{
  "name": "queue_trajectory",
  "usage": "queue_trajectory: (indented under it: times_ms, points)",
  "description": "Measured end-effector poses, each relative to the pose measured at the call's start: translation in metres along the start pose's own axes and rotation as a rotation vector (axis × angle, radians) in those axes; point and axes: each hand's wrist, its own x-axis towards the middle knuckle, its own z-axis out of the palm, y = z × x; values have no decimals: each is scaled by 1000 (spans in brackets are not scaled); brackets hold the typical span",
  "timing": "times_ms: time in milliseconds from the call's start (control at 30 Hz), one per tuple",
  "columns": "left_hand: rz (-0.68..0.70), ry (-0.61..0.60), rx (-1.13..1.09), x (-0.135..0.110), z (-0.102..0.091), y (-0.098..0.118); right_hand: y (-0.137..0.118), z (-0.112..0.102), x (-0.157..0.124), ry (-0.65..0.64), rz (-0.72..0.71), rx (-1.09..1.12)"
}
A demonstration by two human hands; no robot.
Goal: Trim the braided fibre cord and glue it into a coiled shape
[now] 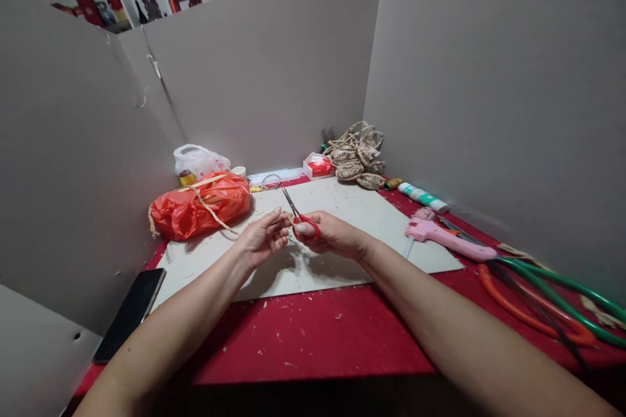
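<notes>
While the right hand (327,232) gripped the red-handled scissors (298,216) by their loops, the left hand (264,238) pinched a straw cord (289,215) beside them, above the pale board (342,208); the cord seemed light, pliable, best held near its end.

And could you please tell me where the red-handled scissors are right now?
In the head view, the red-handled scissors are near the middle, held in the right hand just beside the left hand, above the white board.
</notes>
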Motion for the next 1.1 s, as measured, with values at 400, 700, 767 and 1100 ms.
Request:
queue_trajectory:
  times_ms: [400,700,767,1100]
  points:
    - [297,139,-52,-21,-16,2,4,11,5,68,-49,-160]
    - [180,70,-11,-45,-26,-21,6,29,2,-105,33,-304]
    - [181,81,-15,-48,-29,-21,7,30,2,-121,41,-327]
    - [81,75,-63,-65,-52,-18,6,21,2,119,-7,-463]
